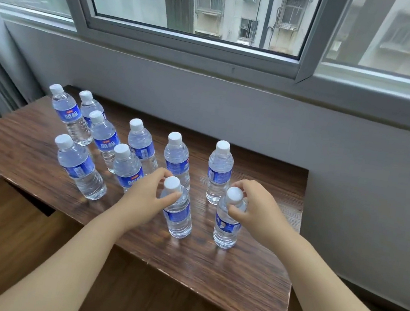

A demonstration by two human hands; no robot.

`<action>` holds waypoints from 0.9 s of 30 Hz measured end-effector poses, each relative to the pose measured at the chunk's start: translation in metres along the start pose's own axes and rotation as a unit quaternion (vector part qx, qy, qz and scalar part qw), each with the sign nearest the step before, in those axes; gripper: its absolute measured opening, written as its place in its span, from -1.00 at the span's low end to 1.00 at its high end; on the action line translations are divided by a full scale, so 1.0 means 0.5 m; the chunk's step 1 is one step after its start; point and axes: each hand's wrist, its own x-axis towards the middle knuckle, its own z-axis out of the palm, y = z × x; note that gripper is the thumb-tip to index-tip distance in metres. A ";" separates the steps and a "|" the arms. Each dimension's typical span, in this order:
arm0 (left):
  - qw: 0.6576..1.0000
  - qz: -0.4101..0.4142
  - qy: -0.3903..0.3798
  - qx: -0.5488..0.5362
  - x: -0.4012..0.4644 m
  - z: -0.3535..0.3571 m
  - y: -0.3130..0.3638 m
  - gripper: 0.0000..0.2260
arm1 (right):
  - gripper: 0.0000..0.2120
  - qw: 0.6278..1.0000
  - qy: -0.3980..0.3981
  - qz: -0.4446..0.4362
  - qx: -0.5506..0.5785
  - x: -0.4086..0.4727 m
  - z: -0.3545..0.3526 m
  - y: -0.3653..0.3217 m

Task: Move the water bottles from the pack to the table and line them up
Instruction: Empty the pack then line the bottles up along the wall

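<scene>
Several clear water bottles with white caps and blue labels stand upright on a dark wooden table (234, 278). My left hand (148, 195) grips the neck of a front bottle (179, 217), thumb and fingers just under its cap. My right hand (256, 210) holds the neck of the bottle to its right (226, 227) the same way. Both bottles rest on the tabletop. Behind them two bottles (178, 162) (218, 173) stand in a rough row, with more clustered at the back left (71, 120). No pack is in view.
The table stands against a grey wall (352, 189) under a window (193, 8). Its front edge runs close below the two held bottles, with wooden floor (14, 247) beyond. Bare tabletop lies at the front right and far left.
</scene>
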 end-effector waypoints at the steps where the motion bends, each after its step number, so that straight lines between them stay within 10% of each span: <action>1: 1.000 0.001 0.006 -0.015 -0.003 0.002 -0.003 -0.79 | -0.73 1.000 0.005 -0.003 0.012 -0.002 0.004 0.005; 16: 0.982 -0.124 -0.067 -0.128 -0.040 0.097 -0.162 -0.05 | -0.10 0.961 0.044 0.157 0.221 -0.080 0.160 0.140; 27: 0.970 -0.083 -0.081 -0.215 0.050 0.139 -0.161 -0.54 | -0.32 0.930 0.189 0.140 0.283 -0.039 0.272 0.114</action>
